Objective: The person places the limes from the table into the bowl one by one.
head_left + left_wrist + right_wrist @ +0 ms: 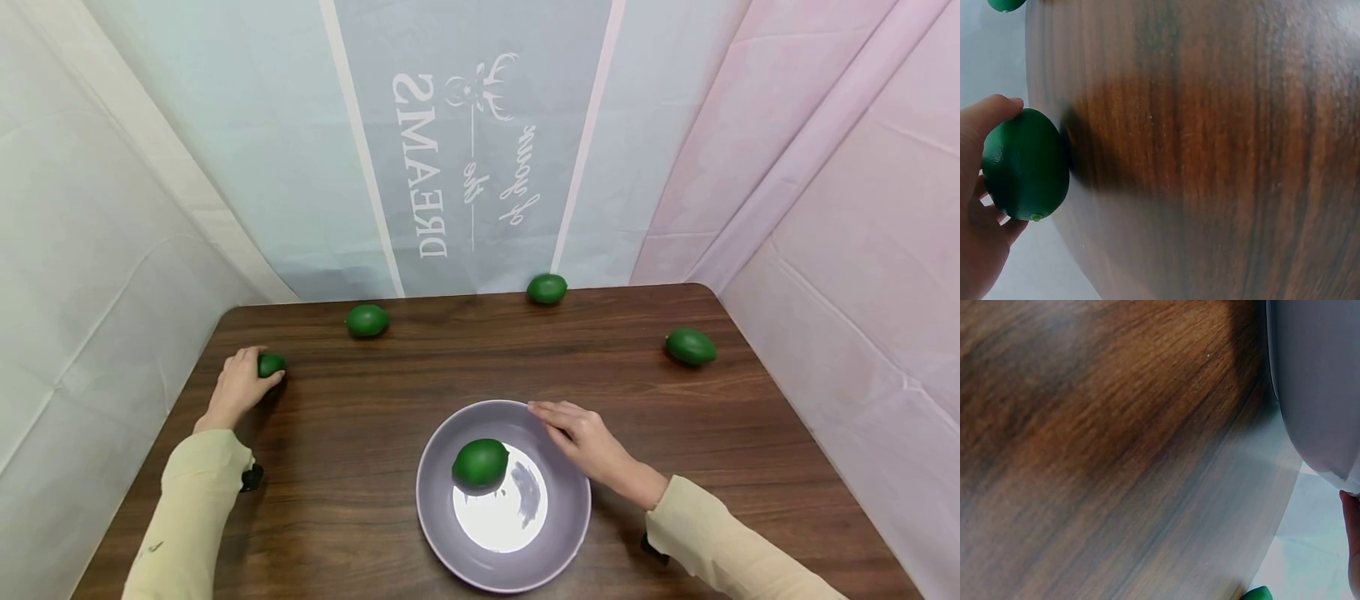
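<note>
Dark wood-grain table [337, 500] between pale cloth hangings [90, 250]; grey-purple bowl [438, 500] with one lime [480, 463] inside.
Near the table's left edge, the left hand [242, 383] curls thumb and fingers round a second lime [271, 365]; the right hand [588, 440], fingers nearly straight, touches the bowl's rim. Three more limes [367, 321] lie toward the back and right.

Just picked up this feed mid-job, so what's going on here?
A person is working with both hands at a wooden table. The left hand grips a green lime near the table's left side; whether it is lifted is hard to tell. The right hand rests at the rim of a grey bowl, which holds one lime. Three others lie on the table: two near the far edge, one toward the right.
</note>
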`<state>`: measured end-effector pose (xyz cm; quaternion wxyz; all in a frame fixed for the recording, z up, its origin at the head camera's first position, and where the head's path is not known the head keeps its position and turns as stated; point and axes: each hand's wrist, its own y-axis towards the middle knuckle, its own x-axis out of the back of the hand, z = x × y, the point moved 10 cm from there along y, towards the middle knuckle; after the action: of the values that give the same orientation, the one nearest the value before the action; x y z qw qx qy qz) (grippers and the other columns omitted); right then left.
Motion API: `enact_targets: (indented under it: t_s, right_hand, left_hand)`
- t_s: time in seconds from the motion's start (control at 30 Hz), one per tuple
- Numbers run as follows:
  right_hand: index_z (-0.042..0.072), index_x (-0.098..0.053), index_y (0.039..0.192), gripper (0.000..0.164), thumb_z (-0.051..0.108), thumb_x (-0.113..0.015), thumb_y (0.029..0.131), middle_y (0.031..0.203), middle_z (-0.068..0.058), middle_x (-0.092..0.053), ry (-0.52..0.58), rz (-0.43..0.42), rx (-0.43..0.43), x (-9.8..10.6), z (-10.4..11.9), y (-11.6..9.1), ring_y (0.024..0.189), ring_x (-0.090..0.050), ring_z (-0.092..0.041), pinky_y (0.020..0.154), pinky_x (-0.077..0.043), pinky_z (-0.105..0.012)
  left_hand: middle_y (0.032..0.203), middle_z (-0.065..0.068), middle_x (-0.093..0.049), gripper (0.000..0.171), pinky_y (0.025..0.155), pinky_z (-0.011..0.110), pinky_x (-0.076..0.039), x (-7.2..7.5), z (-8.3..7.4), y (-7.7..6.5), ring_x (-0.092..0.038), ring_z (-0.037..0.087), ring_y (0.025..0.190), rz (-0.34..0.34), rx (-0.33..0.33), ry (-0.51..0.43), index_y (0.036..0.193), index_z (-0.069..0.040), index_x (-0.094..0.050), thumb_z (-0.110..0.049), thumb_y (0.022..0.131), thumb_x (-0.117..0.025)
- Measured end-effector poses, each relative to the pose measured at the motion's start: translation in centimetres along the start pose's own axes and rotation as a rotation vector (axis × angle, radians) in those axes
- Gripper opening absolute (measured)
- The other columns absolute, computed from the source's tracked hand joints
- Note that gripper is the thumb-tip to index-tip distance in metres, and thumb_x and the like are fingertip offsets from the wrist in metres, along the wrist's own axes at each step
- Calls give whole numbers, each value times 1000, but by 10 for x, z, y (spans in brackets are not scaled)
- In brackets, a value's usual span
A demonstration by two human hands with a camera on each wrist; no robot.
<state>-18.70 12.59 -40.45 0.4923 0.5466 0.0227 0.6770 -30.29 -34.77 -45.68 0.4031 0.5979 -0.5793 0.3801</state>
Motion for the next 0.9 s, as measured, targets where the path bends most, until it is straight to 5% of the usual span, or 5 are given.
enact_targets:
  t_s: [0.23, 0.6, 0.9]
  right_hand:
    - [2, -66, 109, 34, -5, -66, 75, 108, -8, -65, 6, 13, -4, -1, 1, 0, 98, -61, -25, 80, -49, -40]
    - [2, -66, 109, 35, -7, -66, 75, 109, -6, -65, -7, 4, 4, 1, 0, 0, 98, -61, -22, 80, -49, -33]
    - [1, -66, 109, 36, -8, -66, 74, 109, -7, -65, 3, 10, 9, 0, 1, 0, 98, -61, -24, 79, -49, -39]
  left_hand:
    - [120, 37, -35, 60, 75, 59, -37, -8, 5, -1, -35, 51, 103, 35, 22, -18, 130, 14, -31, -18, 86, -57]
    - [117, 36, -36, 60, 75, 59, -36, -10, 4, -2, -36, 50, 100, 40, 18, -38, 129, 14, -30, -17, 87, -58]
    - [116, 36, -36, 58, 75, 59, -36, -9, 4, -4, -35, 50, 101, 34, -3, -41, 129, 15, -30, -15, 87, -57]
